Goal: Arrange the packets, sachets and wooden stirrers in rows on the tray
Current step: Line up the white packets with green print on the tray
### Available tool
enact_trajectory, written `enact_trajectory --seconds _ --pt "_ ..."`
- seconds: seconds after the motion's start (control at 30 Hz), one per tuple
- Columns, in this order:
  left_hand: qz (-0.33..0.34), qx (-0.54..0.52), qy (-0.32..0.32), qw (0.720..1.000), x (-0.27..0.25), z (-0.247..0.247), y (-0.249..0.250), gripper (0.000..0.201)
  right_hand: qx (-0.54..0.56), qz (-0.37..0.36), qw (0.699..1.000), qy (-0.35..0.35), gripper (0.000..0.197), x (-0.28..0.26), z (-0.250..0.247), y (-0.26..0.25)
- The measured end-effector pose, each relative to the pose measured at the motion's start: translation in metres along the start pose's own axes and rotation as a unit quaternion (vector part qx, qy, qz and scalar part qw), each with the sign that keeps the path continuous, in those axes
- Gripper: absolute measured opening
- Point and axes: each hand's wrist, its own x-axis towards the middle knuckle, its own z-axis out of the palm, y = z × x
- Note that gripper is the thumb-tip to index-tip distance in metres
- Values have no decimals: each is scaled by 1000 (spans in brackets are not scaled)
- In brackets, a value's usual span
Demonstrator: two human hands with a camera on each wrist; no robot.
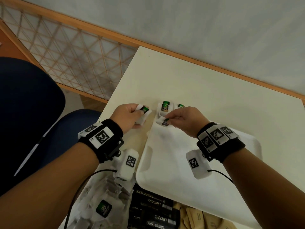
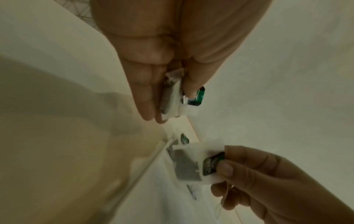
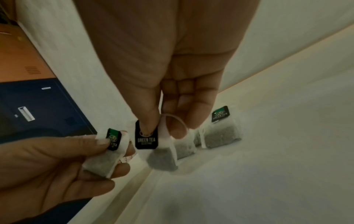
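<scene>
White table (image 1: 206,90) carries a white tray (image 1: 173,171), two green tea bags (image 1: 165,107) lying at its far end. Left hand (image 1: 127,116) fingers pinch one tea bag (image 1: 143,111) left of the tray; right hand (image 1: 186,119) fingers pinch another tea bag (image 1: 163,121) over the tray's far-left corner.

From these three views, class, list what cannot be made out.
- Head view: sachet pile blurred, cut off by the bottom edge; no count.
- Head view: right hand hides part of the far tea bag.
- Left wrist view: left hand covers its tea bag; tag unreadable.
- Stirrers: none identifiable.
</scene>
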Motion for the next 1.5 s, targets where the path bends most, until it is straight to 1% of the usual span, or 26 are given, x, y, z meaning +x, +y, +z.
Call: enact_trajectory --seconds 0.07,0.13,0.2,0.4,0.47,0.53,0.6,0.7,0.77,0.83,0.87,0.93,0.97,1.0,1.07,1.13,1.23,1.33,1.4,1.5 --pt "34 16 19 999 2 -5 2 19 -17 4 1000 -4 20 7 1 -1" --pt "67 33 25 997 2 -7 4 20 -41 1 999 -7 22 14 2 -3" --pt "80 36 28 996 3 -9 4 21 -55 2 998 -6 23 21 2 -3" --pt "76 8 4 997 3 -6 2 31 -53 11 998 43 23 32 3 2" --pt "72 14 1 997 3 -3 1 35 -58 9 997 57 24 31 2 3" --pt "62 35 7 997 4 0 1 38 -54 -6 996 73 23 27 1 2" --pt "50 48 6 998 3 6 3 42 -20 -29 996 85 23 19 1 -1" --pt "46 60 -17 997 4 17 7 40 100 -23 993 63 18 7 3 -8" --pt "47 73 -33 996 4 25 10 38 134 -14 989 55 15 3 4 -6" --pt "43 82 -42 995 6 30 12 37 123 -6 991 44 12 -1 0 0" --pt "42 85 -47 994 7 31 12 36 105 -1 994 26 10 -3 -3 3" --pt "48 104 -52 992 10 32 11 32 40 10 999 -19 8 -7 -9 10" --pt "53 119 -49 990 12 31 9 30 10 17 999 -30 9 -7 -10 13" --pt "57 133 -39 989 15 31 8 28 -6 26 999 -28 8 -6 -11 18" --pt "60 149 -15 987 20 30 7 26 -8 42 999 9 13 -1 -13 27" --pt "45 155 -4 987 24 30 7 29 -1 59 997 56 17 5 -13 35" --pt "5 163 -16 986 27 32 8 43 19 70 991 110 21 12 -11 43" --pt "-14 166 -35 985 24 37 11 54 5 72 986 152 30 11 -8 50" --pt "-17 175 -43 984 21 39 13 57 17 93 982 163 38 3 -6 55" --pt "-25 175 -45 983 18 42 15 63 67 140 978 142 47 -8 0 58"
